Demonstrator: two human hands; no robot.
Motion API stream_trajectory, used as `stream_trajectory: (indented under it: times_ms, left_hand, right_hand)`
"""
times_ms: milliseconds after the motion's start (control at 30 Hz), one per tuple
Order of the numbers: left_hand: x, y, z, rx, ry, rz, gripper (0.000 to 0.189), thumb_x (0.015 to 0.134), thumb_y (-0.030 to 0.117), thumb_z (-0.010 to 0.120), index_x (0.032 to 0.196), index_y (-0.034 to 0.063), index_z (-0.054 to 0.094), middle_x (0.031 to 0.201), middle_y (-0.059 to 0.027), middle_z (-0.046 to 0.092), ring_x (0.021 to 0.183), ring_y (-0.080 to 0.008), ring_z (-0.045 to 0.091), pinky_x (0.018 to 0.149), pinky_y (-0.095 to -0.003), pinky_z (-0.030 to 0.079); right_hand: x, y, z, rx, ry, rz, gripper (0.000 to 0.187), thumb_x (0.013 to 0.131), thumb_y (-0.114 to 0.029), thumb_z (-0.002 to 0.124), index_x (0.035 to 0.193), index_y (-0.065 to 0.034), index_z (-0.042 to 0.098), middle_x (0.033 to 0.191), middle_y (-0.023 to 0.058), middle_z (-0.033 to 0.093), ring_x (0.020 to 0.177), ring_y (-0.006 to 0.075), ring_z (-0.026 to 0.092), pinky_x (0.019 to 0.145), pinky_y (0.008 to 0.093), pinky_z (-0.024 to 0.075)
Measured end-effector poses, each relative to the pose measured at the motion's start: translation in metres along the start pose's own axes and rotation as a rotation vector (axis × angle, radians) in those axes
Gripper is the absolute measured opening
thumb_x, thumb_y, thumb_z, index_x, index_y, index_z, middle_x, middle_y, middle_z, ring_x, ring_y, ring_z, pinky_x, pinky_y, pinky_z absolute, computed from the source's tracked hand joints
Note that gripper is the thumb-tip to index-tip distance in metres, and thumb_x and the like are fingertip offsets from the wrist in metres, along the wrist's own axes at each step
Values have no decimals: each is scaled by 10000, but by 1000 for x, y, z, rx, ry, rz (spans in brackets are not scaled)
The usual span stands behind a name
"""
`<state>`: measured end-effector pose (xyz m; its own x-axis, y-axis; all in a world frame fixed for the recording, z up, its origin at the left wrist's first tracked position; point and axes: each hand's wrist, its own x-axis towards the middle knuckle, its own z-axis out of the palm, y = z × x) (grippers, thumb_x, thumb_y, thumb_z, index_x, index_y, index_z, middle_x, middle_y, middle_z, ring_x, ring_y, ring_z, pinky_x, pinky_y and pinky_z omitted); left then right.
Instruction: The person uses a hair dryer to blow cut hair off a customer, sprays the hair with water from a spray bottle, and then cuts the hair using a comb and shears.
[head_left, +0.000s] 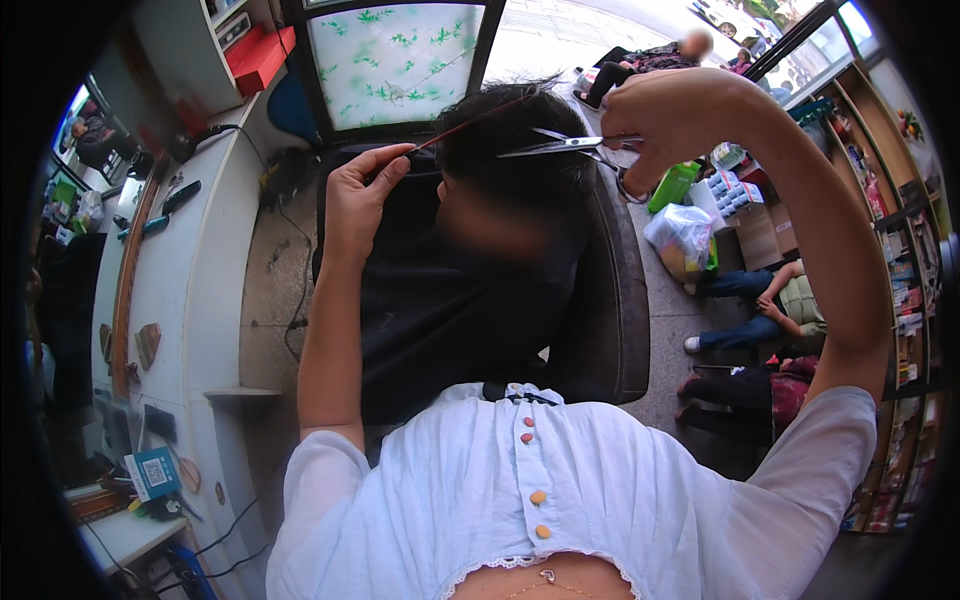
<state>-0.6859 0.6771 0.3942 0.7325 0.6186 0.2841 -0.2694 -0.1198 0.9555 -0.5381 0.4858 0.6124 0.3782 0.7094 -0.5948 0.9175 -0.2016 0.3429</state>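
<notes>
A seated person's dark hair (517, 120) is in front of me, with a black cape (450, 315) draped over the body. My left hand (361, 191) pinches the end of a thin reddish comb (474, 120), seen nearly edge-on, which reaches across the top of the hair. From the other side, my right hand (667, 112) grips a pair of metal hairdressing scissors (577, 144). Their blades are spread and point left over the hair, just below the comb. Whether the blades touch any hair cannot be told.
A dark padded chair (622, 300) supports the seated person. Along the left runs a white counter (169, 262) holding a hair clipper (181, 196) and a mirror. A black cord (304, 300) trails on the floor. Bags (681, 236) and several waiting people are to the right.
</notes>
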Motion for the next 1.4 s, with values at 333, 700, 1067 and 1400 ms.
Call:
stream_trajectory:
  times_ms: [333, 700, 1067, 1400]
  left_hand:
    - [-22, -34, -1, -253, -179, -83, 222, 830, 55, 631, 1045, 1, 636, 920, -17, 641, 852, -64, 568, 796, -184, 436]
    - [-24, -22, 3, -387, -276, -2, 210, 818, 62, 648, 1022, 9, 648, 893, 0, 630, 825, -61, 566, 761, -178, 441]
    - [-10, -41, -9, -325, -24, -122, 210, 836, 86, 636, 1032, 8, 646, 866, -15, 643, 809, -48, 558, 740, -174, 445]
    - [-7, -6, 12, -87, -112, 7, 218, 833, 90, 640, 1036, 9, 649, 891, -2, 640, 795, -44, 546, 741, -169, 429]
  right_hand:
    - [-14, -1, -20, -3, 9, -12, 312, 662, -261, 651, 799, 17, 628, 632, 110, 603, 596, 217, 620, 539, 351, 495]
    - [28, -32, -24, -163, 30, 42, 212, 670, -189, 613, 717, 15, 648, 638, 134, 623, 532, 237, 616, 503, 355, 486]
    - [13, -25, -17, -73, -13, 20, 377, 629, -325, 674, 745, 33, 643, 580, 108, 558, 615, 277, 586, 580, 392, 439]
    - [-6, 3, -13, -7, 30, 38, 356, 637, -296, 675, 832, 0, 638, 702, 117, 583, 671, 219, 582, 600, 329, 445]
